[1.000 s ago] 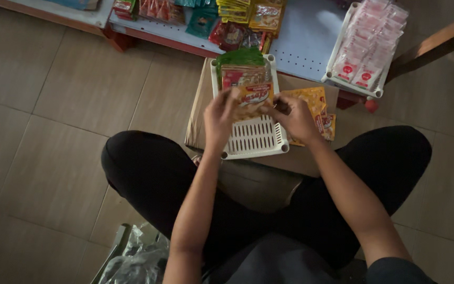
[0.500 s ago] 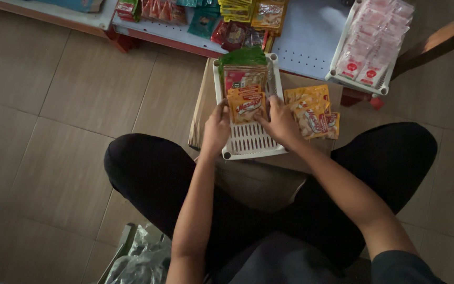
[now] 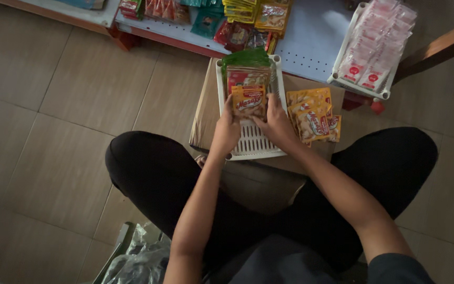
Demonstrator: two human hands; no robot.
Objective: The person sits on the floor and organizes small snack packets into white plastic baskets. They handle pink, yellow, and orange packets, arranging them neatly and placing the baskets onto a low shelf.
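Two hands were noted at the white slotted basket (image 3: 256, 144): left hand (image 3: 227, 129) and right hand (image 3: 277, 123), each grip closed on an orange snack packet (image 3: 248, 101) held inside it. Judged light, crinkly, slippery; best pinched at the side seams. More packets (image 3: 313, 115) lay right of the basket.

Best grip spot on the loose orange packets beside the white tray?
Take the orange packets by their right edges, coming from the right. They lie flat and fanned on the cardboard box; the white tray and right hand crowd their left side.
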